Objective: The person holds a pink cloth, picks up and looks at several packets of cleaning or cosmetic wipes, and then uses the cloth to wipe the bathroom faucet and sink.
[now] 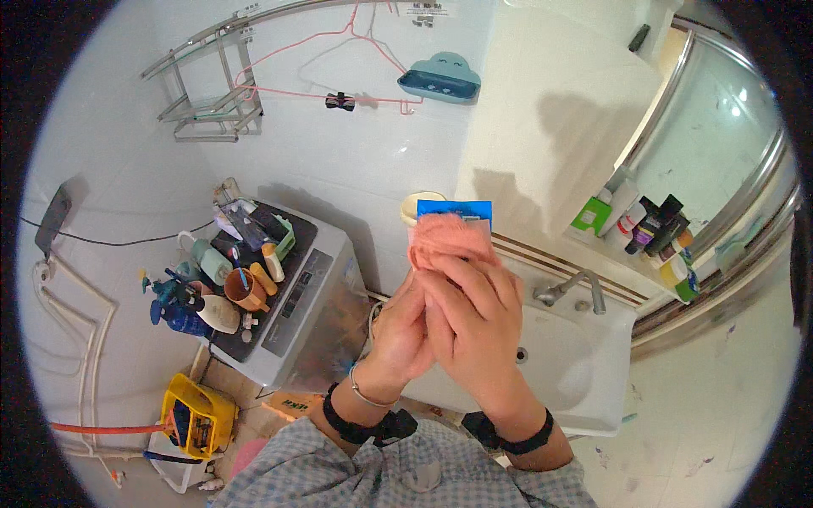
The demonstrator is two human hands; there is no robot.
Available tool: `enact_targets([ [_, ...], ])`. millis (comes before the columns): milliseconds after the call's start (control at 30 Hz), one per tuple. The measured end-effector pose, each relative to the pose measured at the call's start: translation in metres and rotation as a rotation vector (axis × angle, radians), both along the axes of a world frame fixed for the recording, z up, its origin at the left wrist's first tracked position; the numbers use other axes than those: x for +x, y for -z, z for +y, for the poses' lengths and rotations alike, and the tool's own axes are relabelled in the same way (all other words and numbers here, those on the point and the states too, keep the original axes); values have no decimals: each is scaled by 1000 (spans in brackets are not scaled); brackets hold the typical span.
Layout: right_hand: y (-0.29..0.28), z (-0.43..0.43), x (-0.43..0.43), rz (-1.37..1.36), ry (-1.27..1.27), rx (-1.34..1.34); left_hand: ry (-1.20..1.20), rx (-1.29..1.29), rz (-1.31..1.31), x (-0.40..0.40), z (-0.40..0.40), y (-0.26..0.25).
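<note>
A pink, fleecy cloth [451, 235] is bunched up in front of me, above the left edge of the washbasin [584, 381]. My right hand [476, 311] lies over its lower part with the fingers bent around it. From the left, my left hand [401, 336] grips the same cloth, its fingers partly hidden behind the right hand. Past the cloth's top edge shows a flat blue packet [454, 207] with printing; the cloth covers most of it. Whether my fingers also hold the packet is hidden.
A chrome tap [571, 289] stands at the basin's back. Toiletries [635, 228] crowd a ledge under the mirror [705, 120]. On the left, bottles and an orange mug [246, 291] stand on a washing machine [317, 305], near a yellow mop bucket [197, 413]. A pink hanger [305, 95] hangs on the wall.
</note>
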State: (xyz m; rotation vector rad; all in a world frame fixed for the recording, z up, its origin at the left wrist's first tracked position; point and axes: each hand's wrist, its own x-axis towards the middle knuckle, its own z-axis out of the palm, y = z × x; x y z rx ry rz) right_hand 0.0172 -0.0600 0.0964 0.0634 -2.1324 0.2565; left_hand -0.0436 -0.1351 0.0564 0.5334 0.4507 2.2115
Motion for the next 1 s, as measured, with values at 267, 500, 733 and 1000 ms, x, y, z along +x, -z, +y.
enact_targets([
  [267,23,-3,12,85,-15,-63,13,-57,71,-7,-4,1],
  [500,35,11,34,-177,45,-425,-33,-86,89,-16,-19,-9],
  [733,23,22,47,-148,0,-1059,-25,-62,167,-6,-32,-29],
  [1000,-15,30,63,78,-230,-1404,-68,-18,168,-1,-34,-26],
])
